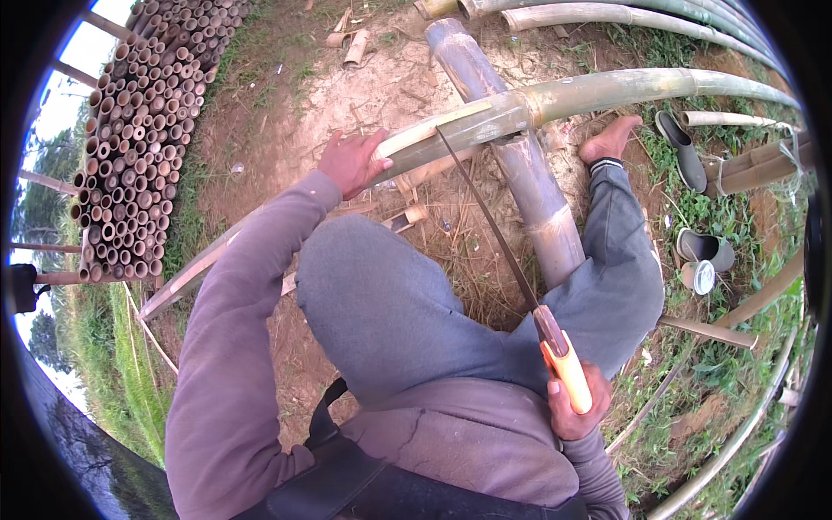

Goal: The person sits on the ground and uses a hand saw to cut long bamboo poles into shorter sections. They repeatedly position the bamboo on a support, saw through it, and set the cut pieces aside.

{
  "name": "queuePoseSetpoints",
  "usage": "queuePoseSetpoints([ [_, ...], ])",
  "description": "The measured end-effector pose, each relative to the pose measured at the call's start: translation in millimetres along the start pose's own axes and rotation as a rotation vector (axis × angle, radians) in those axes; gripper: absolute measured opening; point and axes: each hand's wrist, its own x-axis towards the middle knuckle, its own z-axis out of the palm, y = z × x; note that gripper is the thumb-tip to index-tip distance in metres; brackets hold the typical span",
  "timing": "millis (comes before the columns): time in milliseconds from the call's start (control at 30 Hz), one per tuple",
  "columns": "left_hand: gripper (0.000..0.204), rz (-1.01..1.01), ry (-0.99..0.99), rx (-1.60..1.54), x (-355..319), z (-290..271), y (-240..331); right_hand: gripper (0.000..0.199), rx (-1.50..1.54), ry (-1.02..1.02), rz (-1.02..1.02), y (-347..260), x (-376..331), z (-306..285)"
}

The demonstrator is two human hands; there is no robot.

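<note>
A long green bamboo pole (598, 95) slants across in front of me, with a pale strip along its upper side. My left hand (354, 163) grips this pole left of the middle, fingers over its top. In my right hand (579, 406), low beside my lap, is the orange-yellow handle of a hand saw (498, 230). Its long, narrow, dark blade points up and away from me, the tip meeting the pole at the pale strip. Teeth cannot be made out. Beneath the pole lies a thick greyish bamboo log (550, 221), crossing it and running toward my bent leg.
Many cut bamboo tubes (143, 147) are stacked at far left. More bamboo poles (607, 16) lie at the back right. My bare foot (609, 139) rests beside the log. Two dark clogs (680, 149) and a small white-lidded container (702, 277) are on the grass at right.
</note>
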Motion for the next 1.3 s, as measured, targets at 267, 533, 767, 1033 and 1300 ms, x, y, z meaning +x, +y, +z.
queuePoseSetpoints([
  [267,0.071,-0.004,-0.002,-0.011,-0.7,-4.2,2.4,0.023,0.056,-0.065,0.080,-10.7,2.3,2.5],
  [533,0.069,-0.023,-0.009,-0.040,-1.1,-4.2,3.1,0.023,0.121,0.000,0.160,-11.3,-0.4,-2.1],
  [767,0.067,-0.011,-0.003,-0.051,-1.3,-7.6,4.7,0.021,0.116,-0.025,0.163,-13.4,-1.9,-2.3],
  [1033,0.067,-0.008,0.011,-0.048,-0.1,-2.8,0.7,0.022,0.049,-0.037,0.119,-16.1,4.8,-6.5],
  [1300,0.071,0.010,0.041,-0.032,0.5,4.5,-2.8,0.024,0.124,0.028,0.118,-17.0,3.7,-4.2],
])
